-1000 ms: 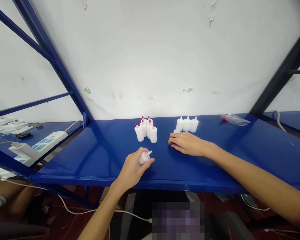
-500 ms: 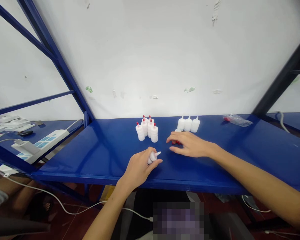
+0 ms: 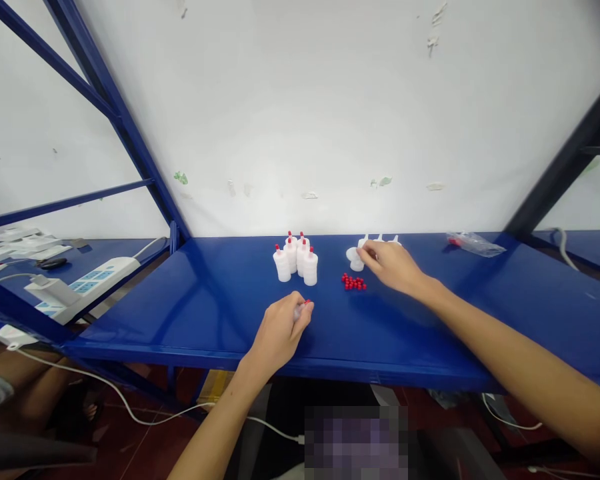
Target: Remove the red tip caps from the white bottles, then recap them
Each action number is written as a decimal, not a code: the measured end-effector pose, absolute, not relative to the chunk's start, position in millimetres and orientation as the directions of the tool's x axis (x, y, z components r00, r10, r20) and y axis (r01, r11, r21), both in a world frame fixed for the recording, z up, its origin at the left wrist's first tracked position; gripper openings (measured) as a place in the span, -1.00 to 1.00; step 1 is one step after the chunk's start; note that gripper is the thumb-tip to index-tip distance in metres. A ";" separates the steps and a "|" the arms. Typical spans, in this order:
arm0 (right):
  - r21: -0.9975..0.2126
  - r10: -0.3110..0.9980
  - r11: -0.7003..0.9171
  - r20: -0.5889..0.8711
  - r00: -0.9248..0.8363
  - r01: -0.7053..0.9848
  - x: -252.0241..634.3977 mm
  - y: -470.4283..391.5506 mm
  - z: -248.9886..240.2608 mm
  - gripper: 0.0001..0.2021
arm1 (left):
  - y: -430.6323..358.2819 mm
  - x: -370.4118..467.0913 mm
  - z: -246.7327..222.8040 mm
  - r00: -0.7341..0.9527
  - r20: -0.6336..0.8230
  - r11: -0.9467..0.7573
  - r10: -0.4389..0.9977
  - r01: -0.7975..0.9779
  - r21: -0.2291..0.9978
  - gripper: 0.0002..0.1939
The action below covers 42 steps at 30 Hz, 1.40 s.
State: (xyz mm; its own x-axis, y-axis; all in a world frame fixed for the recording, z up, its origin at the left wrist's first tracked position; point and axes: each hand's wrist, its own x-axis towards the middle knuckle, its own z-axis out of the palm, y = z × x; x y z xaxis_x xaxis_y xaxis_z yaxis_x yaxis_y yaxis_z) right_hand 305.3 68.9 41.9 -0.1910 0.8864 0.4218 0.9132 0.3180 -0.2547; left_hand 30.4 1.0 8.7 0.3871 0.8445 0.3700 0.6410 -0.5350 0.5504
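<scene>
My left hand (image 3: 281, 328), above the front of the blue table, is closed around a small white bottle (image 3: 298, 311). A red tip cap (image 3: 307, 303) shows at its top, beside my thumb. My right hand (image 3: 393, 265) is at the back right, thumb and fingers pinched at the edge of a white round piece (image 3: 353, 255). Part of that piece and some fingertips are hidden. Behind this hand stand white nozzle bottles (image 3: 364, 240), mostly covered. In front of it lies a small pile of red caps (image 3: 354, 283).
Several white bottles with red tips (image 3: 309, 268) stand together at the back middle. A clear plastic bag (image 3: 475, 244) with something red lies at the back right. Blue shelf posts (image 3: 145, 160) flank the table. A power strip (image 3: 93, 283) with a plug lies at the left.
My right hand has moved back and right from the red caps to the white round piece, uncovering the caps. The bare nozzle in my left hand now shows red at its tip.
</scene>
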 end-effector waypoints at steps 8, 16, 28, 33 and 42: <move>-0.151 0.948 0.168 0.294 -0.118 0.974 314.4 88.8 36.2 -0.60 | -0.8 25.7 5.8 0.298 0.390 -0.491 0.871 0.509 0.707 -0.60; -0.130 0.958 0.153 0.262 -0.115 0.980 314.8 88.2 37.0 -0.59 | -0.4 30.4 10.3 0.299 0.372 -0.476 0.879 0.579 0.662 -0.74; -0.293 0.544 0.835 0.312 -0.779 0.466 241.6 23.4 29.8 -0.66 | -0.9 33.7 8.1 0.573 0.342 -0.656 0.745 0.536 0.531 -0.79; -0.528 0.643 0.732 0.327 -0.692 0.431 245.1 26.8 27.7 -0.61 | -3.2 34.1 6.2 0.587 0.414 -0.717 0.696 0.593 0.365 -0.81; -0.178 0.800 0.600 0.158 -0.579 0.780 306.1 53.2 52.2 -0.79 | -3.1 32.8 9.9 0.553 0.344 -0.650 0.759 0.616 0.445 -0.84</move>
State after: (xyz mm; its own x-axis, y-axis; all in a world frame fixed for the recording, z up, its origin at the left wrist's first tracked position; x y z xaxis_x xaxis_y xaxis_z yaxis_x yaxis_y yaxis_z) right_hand 306.1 53.2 52.2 -0.5794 0.7995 0.1582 0.7797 0.6003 -0.1780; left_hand 32.8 -3.1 9.9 0.5528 0.7592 0.3436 0.6163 -0.6500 0.4446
